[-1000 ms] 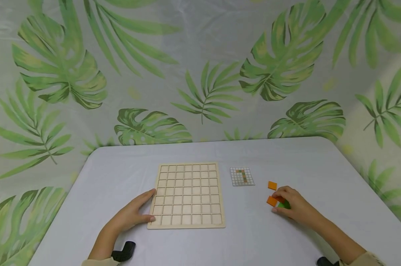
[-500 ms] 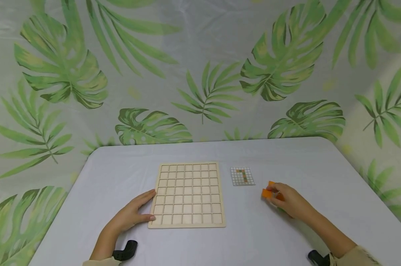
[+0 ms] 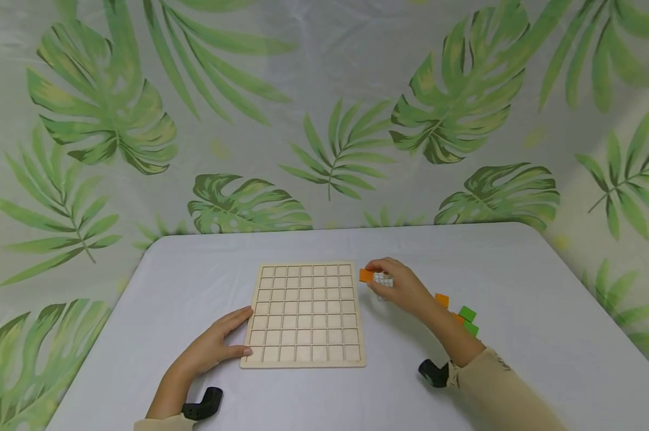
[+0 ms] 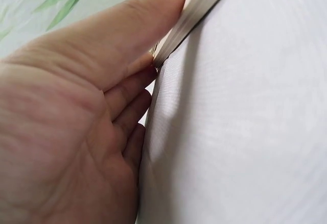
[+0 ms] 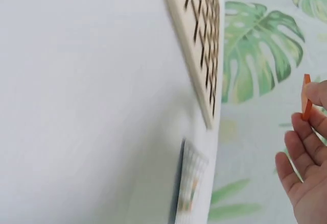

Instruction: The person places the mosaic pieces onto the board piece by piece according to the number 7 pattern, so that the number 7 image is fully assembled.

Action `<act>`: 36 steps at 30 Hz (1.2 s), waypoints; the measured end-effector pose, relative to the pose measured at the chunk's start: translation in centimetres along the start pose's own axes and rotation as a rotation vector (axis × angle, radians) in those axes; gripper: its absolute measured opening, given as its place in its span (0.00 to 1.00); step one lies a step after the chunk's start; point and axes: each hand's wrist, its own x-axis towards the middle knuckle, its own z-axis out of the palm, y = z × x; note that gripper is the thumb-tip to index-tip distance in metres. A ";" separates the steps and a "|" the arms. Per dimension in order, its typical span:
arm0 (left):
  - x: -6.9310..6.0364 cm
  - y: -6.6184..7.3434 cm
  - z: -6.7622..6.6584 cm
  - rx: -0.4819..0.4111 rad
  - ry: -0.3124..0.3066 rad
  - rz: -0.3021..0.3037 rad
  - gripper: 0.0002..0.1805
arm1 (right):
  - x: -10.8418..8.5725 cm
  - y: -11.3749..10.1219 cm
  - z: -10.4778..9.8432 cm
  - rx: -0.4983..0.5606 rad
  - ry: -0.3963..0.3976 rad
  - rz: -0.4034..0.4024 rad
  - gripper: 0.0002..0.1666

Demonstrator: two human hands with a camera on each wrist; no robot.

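Note:
A light wooden grid board (image 3: 305, 315) lies flat in the middle of the table, its squares bare. My left hand (image 3: 211, 342) rests against its left edge, thumb and fingers spread and fairly straight; the left wrist view shows the thumb touching the board's side (image 4: 196, 9). Between thumb and fingertips my right hand (image 3: 402, 286) pinches an orange square tile (image 3: 365, 275), held just past the board's upper right corner. In the right wrist view that tile (image 5: 306, 96) appears edge-on above the table. Beneath the right hand, a small pattern card (image 3: 383, 279) is partly hidden.
Several loose tiles lie to the right, partly behind the right forearm: an orange tile (image 3: 441, 300), a green tile (image 3: 467, 313) and another green tile (image 3: 471, 328) among them. A white cloth covers the table (image 3: 195, 269). Behind it hangs a leaf-print curtain (image 3: 351, 72).
My right hand has picked up an orange tile from the loose pile and carried it left, over the card towards the board. The left hand stays at the board's edge.

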 end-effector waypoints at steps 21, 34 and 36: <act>0.0 -0.2 0.1 -0.004 -0.005 0.001 0.47 | 7.9 -2.1 9.6 0.300 -0.076 0.211 0.18; 0.1 -0.2 0.2 -0.018 -0.005 -0.016 0.47 | 8.0 -1.9 13.3 0.190 -0.120 0.226 0.16; 0.1 -0.2 0.2 -0.021 -0.005 -0.015 0.47 | 8.0 -2.0 13.5 0.160 -0.117 0.195 0.15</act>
